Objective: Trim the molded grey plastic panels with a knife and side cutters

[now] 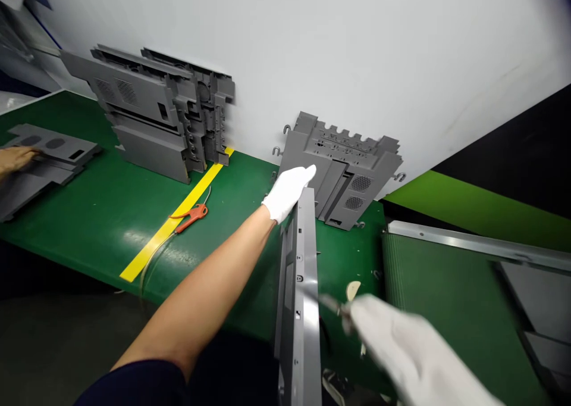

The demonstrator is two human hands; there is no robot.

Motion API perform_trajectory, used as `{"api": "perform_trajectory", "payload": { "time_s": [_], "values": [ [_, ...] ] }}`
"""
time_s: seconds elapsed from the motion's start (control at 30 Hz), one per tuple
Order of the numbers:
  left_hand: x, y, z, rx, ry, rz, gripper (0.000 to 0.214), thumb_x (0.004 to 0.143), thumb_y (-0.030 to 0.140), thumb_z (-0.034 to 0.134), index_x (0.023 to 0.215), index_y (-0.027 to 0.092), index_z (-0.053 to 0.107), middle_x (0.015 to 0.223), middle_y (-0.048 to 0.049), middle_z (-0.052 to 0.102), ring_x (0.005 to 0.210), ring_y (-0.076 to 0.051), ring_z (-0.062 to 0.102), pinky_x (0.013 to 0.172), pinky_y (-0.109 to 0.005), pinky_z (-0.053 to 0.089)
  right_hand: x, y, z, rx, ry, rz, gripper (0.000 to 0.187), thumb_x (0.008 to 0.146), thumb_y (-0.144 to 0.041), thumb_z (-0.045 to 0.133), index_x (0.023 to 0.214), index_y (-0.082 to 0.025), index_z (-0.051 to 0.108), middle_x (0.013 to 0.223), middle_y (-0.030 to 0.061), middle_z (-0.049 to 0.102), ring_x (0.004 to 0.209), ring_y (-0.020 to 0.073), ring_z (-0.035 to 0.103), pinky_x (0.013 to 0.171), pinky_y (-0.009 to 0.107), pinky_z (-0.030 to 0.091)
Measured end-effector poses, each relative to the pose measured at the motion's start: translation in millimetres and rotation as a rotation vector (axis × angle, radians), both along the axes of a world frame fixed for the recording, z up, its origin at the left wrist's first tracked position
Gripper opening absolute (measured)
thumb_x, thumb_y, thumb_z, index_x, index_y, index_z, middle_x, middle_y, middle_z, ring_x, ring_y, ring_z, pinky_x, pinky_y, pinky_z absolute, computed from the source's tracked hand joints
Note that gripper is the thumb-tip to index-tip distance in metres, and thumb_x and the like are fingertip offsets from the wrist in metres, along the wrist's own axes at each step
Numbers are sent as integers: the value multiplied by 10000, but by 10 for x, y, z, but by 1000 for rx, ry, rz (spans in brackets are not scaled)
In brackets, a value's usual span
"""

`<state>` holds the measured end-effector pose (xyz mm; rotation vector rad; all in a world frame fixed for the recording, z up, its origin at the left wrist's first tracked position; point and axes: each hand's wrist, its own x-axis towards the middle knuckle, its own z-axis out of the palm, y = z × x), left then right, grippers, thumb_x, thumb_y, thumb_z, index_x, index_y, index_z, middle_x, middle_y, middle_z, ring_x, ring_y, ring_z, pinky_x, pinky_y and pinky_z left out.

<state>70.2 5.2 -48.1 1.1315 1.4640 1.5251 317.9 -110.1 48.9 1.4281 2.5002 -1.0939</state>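
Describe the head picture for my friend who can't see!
A white-gloved left hand holds a gray panel on edge at a green table, while the blurred gloved right hand holds a small tool beside it. More gray panels lean on a white wall, and an orange air gun lies by a yellow stripe.
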Motion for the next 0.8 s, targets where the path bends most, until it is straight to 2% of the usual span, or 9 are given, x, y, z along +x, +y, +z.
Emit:
{"api": "perform_trajectory", "payload": {
  "time_s": [0.07,0.17,0.27,0.47,0.63,0.8],
  "values": [
    [-33,-9,11,-33,-14,-27,525,924,637,481,615,223,388,644,22,398,625,-148,354,673,-324,340,-140,421,49,68,36,44,471,1004,-558,324,697,-247,499,657,-29,563,601,143,538,554,246,445],
    [-88,0,12,-21,-21,-90,559,930,673,437,613,213,460,640,10,448,630,-152,415,667,-320,360,-459,976,17,197,14,182,505,1023,-563,275,675,-243,450,632,-29,523,562,139,489,579,274,423],
    [-135,23,-15,-20,-46,-117,572,926,688,429,621,210,502,640,0,482,633,-155,447,661,-318,385,-733,1300,-71,342,-81,188,534,1014,-614,261,695,-245,479,626,-22,539,551,147,486,579,290,389],
    [-169,36,-34,-39,-116,-152,549,939,658,428,637,212,533,635,0,477,613,-150,445,638,-313,389,-926,1473,-86,507,-341,209,635,960,-739,238,785,-261,617,681,19,641,598,192,582,586,309,392],
    [-134,25,26,-62,-115,-158,531,945,629,439,631,208,518,629,1,462,608,-149,430,630,-314,381,-938,1479,-14,592,-393,285,658,960,-741,241,809,-249,650,599,34,611,612,213,635,605,326,415],
    [-119,23,40,-17,-75,-155,485,964,554,454,640,201,523,676,-2,479,650,-150,432,650,-311,372,-921,1439,8,619,-465,311,642,970,-716,250,828,-242,659,559,35,584,617,224,645,627,350,424]
  ]
}}
